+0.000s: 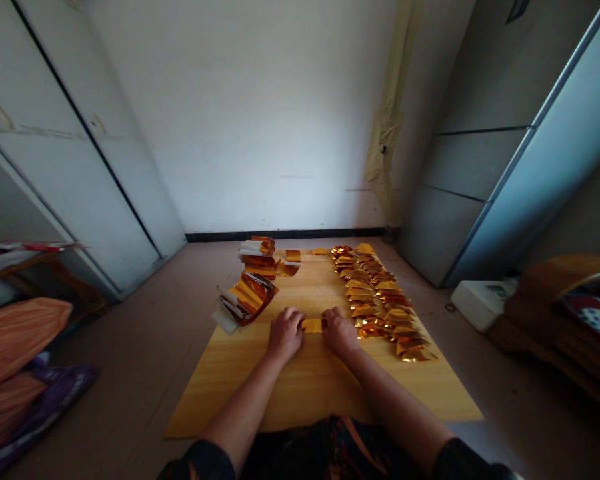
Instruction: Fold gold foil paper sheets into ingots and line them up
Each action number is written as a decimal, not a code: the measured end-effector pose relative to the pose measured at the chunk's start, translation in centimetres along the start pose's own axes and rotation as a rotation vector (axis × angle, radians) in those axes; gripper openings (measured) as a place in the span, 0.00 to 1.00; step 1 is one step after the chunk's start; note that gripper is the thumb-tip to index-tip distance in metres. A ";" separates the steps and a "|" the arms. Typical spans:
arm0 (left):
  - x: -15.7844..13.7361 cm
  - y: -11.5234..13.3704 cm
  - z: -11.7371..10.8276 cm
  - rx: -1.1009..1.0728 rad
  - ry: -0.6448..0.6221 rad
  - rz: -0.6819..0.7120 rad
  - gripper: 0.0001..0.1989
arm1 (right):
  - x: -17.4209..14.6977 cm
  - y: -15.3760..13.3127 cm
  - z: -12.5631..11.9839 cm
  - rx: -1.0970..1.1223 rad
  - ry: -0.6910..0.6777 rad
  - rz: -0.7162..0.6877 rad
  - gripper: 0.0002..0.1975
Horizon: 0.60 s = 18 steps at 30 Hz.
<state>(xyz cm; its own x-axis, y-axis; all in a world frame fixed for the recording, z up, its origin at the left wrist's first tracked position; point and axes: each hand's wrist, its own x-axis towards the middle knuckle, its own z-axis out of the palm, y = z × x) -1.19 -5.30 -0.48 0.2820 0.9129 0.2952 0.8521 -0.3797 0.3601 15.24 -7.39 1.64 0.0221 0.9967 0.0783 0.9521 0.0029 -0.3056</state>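
Gold strip (313,326) held at both ends over a wooden worktop (225,393)

The worktop is a flat, pale yellow board with a faint grain and a smooth surface that spreads out under and around the hands. To the right of the hands, folded gold pieces (367,294) stand packed in two long rows, one close against the next; they are shiny, creased and pointed, with slanted ends that catch the light. Beyond the hands and to the left lies a near stack (250,297) of gold sheets, bowed into a curve, with pale edges showing among the metallic faces. Farther off, past it, sits a far stack (257,248) of similar sheets, also curled, and a loose sheet (289,268) lies just to its right.

The left hand (286,335) is curled, its thumb and fingers closed on the left end of the strip. The right hand (340,332) is bent over the right end and grips it there, the knuckles facing up. A narrow gap parts the two hands.

The strip bridges that gap, low over the worktop and apart from the rows. It looks short, narrow and straight, plain gold and duller than the folded pieces; its ends are hidden by the fingers.
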 end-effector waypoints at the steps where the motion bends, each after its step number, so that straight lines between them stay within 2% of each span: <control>1: 0.0 0.0 0.1 -0.001 0.007 0.006 0.17 | 0.0 0.0 0.0 0.000 -0.005 0.002 0.11; 6: -0.2 0.0 0.2 -0.044 0.038 0.040 0.14 | 0.1 0.2 0.0 0.028 -0.018 -0.007 0.09; 13: -0.9 0.3 -0.2 -0.046 0.197 0.156 0.08 | -1.0 0.9 0.0 0.138 0.138 -0.141 0.09; 18: -1.1 0.6 -0.5 -0.008 0.181 0.209 0.07 | -1.6 1.6 0.0 0.112 0.191 -0.225 0.10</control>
<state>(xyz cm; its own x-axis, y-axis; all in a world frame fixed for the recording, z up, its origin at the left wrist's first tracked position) -1.24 -6.58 -0.15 0.3669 0.7734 0.5170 0.7804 -0.5583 0.2814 16.70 -9.01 1.08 -0.1187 0.9367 0.3294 0.9005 0.2414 -0.3618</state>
